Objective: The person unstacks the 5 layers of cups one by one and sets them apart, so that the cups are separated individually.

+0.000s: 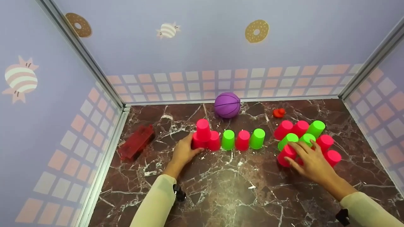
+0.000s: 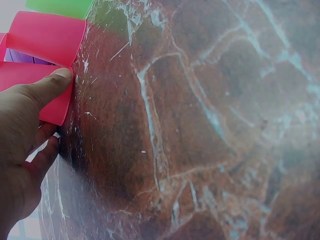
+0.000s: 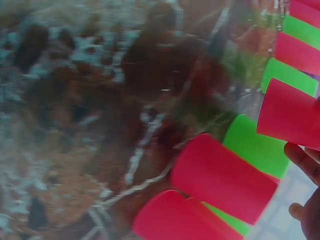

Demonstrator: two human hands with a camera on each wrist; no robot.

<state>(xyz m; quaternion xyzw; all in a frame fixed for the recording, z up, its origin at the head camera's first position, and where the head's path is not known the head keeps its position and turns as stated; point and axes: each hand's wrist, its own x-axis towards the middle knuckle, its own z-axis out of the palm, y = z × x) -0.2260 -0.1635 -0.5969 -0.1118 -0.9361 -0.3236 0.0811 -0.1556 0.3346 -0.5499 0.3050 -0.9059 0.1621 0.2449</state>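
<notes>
Red block [image 1: 136,142] is lying far left on the marbled desk [image 1: 214,192]. Left hand [image 1: 182,153] is pinching the leftmost pink cup [image 1: 197,143]; an upper pink cup [image 1: 203,128] is standing on top at that end. Row is running rightward: second pink cup [image 1: 214,142], green cup [image 1: 228,140], third pink cup [image 1: 242,141], second green cup [image 1: 257,139]. Purple ball [image 1: 227,105] is resting behind. Small red toy [image 1: 279,113] is sitting farther right. Right hand [image 1: 314,162] is pinching the front pink cup [image 1: 285,156] beside the clustered cups [image 1: 325,142].

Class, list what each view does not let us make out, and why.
Most of the ball: left wrist view, behind cups.
Much of the right hand: right wrist view, cut off by the right edge.
The cups' insides: head view, hidden by their own walls.
</notes>
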